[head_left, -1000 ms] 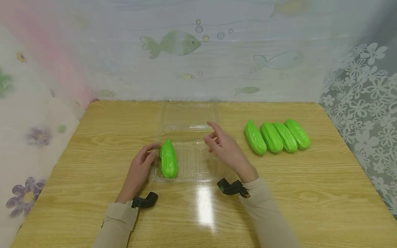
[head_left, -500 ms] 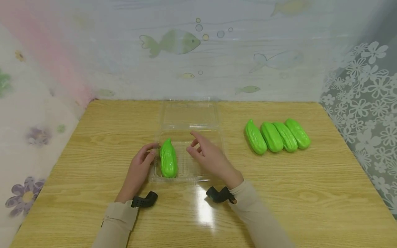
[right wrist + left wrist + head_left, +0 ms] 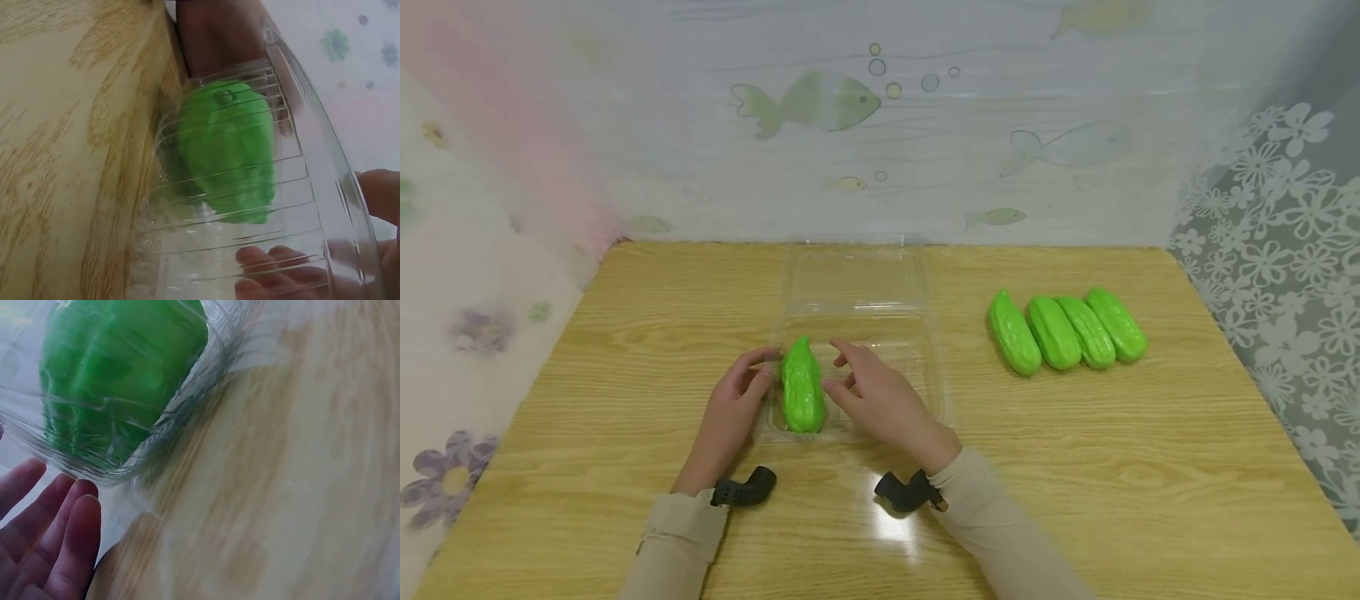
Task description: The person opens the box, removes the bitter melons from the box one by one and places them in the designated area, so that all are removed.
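Note:
A clear plastic clamshell box (image 3: 891, 354) lies opened out on the table, its lid (image 3: 857, 279) folded back toward the wall. In its left part lies one glossy, ridged green vegetable resembling a bitter melon (image 3: 803, 387), tip pointing away. My left hand (image 3: 733, 408) rests at the box's left side; the left wrist view puts its fingertips (image 3: 81, 490) close by the clear wall. Over the box, just right of the bitter melon, is my right hand (image 3: 883, 400), fingers loosely bent and holding nothing. Through the clear wall its fingertips (image 3: 256, 259) show, apart from the bitter melon.
Several more green bitter melons (image 3: 1054, 333) lie side by side on the wooden table (image 3: 1075, 483) to the right of the box. A wall (image 3: 970, 167) painted with fish stands behind the table. Black cameras (image 3: 745, 486) sit on both wrists.
My right hand has moved left and toward me, from the right part of the box to beside the bitter melon. My left hand has stayed at the box's left side.

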Action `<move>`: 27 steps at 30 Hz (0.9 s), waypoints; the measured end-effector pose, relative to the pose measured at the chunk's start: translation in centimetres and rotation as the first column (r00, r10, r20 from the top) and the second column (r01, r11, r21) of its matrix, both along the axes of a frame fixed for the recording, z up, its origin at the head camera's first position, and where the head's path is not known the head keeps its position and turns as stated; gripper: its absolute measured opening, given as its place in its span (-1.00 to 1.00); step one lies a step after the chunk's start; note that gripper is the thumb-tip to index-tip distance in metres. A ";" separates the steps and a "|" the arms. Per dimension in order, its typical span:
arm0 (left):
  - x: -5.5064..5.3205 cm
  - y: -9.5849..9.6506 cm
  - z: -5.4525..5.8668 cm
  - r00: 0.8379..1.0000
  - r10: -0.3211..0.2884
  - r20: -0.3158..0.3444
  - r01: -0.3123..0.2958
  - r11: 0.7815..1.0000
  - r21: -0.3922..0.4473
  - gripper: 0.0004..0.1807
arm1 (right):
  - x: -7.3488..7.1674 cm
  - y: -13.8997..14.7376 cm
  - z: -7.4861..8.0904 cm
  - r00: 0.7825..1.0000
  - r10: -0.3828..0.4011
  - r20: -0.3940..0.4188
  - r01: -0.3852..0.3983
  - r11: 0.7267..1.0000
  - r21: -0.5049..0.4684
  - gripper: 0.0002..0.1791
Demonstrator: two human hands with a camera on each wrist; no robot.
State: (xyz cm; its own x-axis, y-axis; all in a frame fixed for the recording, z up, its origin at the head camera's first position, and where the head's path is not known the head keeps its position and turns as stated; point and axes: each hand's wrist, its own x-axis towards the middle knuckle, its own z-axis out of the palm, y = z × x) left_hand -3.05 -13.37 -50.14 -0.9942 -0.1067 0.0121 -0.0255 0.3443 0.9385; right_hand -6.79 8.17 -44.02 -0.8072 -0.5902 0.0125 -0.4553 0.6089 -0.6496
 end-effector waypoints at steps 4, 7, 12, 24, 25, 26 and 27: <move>0.0 -0.1 0.1 1.000 0.004 -0.007 -0.004 1.000 -0.005 -0.52 | -0.1 -0.4 0.1 1.000 -0.013 -0.007 0.013 1.000 -0.011 -0.40; -0.1 -0.2 0.1 1.000 0.002 -0.008 -0.002 1.000 0.002 -0.52 | -0.2 -0.8 0.1 1.000 -0.024 0.014 0.024 1.000 -0.019 -0.41; -0.1 -0.1 -0.2 1.000 -0.007 -0.008 0.007 1.000 0.013 -0.54 | -0.4 -1.5 0.0 0.995 -0.072 0.064 0.074 0.997 -0.017 -0.39; 0.6 0.3 0.2 1.000 -0.002 -0.006 0.002 1.000 0.003 -0.56 | 0.3 -2.0 -0.5 0.999 -0.038 0.040 0.035 0.997 0.065 -0.35; 0.6 0.3 0.3 1.000 -0.002 -0.007 0.002 1.000 0.005 -0.56 | 0.3 -2.0 -0.5 0.999 -0.019 0.039 0.016 0.997 0.075 -0.34; 0.7 0.3 0.3 1.000 -0.001 -0.005 0.001 1.000 0.007 -0.56 | 0.3 -2.0 -0.4 0.999 0.001 0.040 -0.004 0.996 0.090 -0.32; 0.8 0.3 0.4 1.000 -0.001 -0.001 0.001 1.000 0.011 -0.56 | 0.4 -2.0 -0.4 0.999 0.019 0.043 -0.023 0.994 0.105 -0.30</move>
State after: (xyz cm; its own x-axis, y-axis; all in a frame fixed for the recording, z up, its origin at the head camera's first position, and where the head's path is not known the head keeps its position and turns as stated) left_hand -2.29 -13.06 -49.78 -0.9943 -0.1059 0.0122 -0.0241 0.3341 0.9422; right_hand -6.41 6.19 -44.44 -0.7932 -0.6030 -0.0844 -0.4421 0.6658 -0.6011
